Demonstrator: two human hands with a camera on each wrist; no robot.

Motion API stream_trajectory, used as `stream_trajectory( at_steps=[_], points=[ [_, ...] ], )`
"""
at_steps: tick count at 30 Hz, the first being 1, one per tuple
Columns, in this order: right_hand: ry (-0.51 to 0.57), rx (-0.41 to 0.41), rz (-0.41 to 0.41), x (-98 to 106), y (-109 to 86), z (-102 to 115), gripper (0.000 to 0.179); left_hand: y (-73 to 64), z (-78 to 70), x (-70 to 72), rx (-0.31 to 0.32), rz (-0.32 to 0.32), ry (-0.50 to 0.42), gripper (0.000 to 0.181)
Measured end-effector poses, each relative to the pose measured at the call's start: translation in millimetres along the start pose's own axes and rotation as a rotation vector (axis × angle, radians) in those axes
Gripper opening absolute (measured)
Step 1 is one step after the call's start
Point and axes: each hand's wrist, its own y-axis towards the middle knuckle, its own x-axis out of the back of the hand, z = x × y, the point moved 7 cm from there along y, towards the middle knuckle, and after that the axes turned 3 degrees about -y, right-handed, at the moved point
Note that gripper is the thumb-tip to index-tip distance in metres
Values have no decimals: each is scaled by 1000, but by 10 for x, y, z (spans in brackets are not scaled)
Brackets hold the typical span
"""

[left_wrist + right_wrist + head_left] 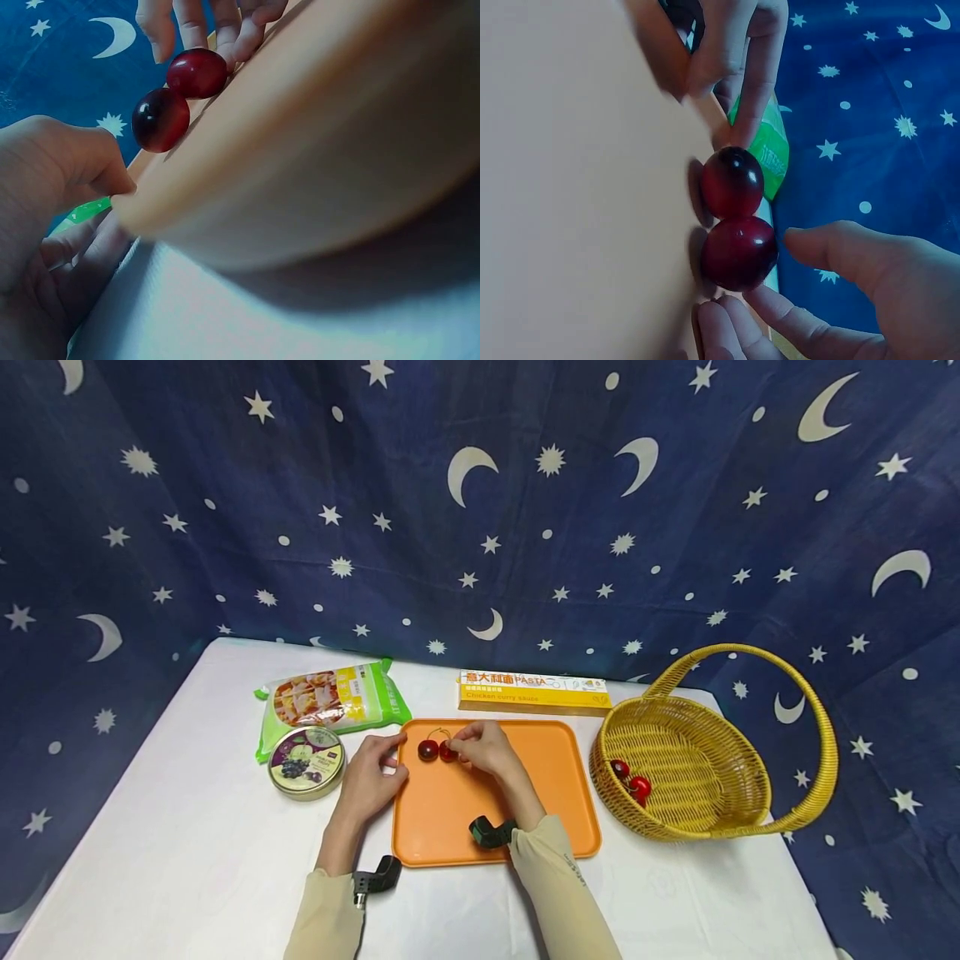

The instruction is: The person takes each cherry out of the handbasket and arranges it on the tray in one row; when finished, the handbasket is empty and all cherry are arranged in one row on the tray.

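Note:
Two dark red cherries (pixel 427 750) with thin joined stems sit side by side near the far left corner of an orange tray (pixel 487 818). At the tray's left edge my left hand (pixel 367 785) pinches the rim, thumb on top and fingers beneath. My right hand (pixel 487 750) reaches over the tray to the right-hand cherry (pixel 740 255). In the right wrist view its thumb (pixel 817 244) stands slightly apart from that cherry, and the index fingertip is right at the cherry's lower side. The two cherries are close together.
Right of the tray stands a woven basket (pixel 738 768) with a tall handle and several red cherries (pixel 640 787) inside. A yellow pasta box (pixel 536 695) lies behind the tray. To the left are a green food bag (pixel 330 693) and a round candy tin (pixel 306 762).

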Motion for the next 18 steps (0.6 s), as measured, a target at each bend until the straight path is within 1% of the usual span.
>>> stream_trajectory(
  at_steps=[4,7,12,18],
  points=[
    [5,3,-6,68,-18,-13,22,3,5,1,-6,-3,4,51],
    [8,-8,-29,177,-49,-22,22,9,11,0,-8,-9,10,50],
    [49,-36,-58,345,-90,-72,22,8,19,7,-11,-10,12,50],
    [74,-38,-96,534,-147,-128,22,3,17,-9,-11,1,5,50]
  ],
)
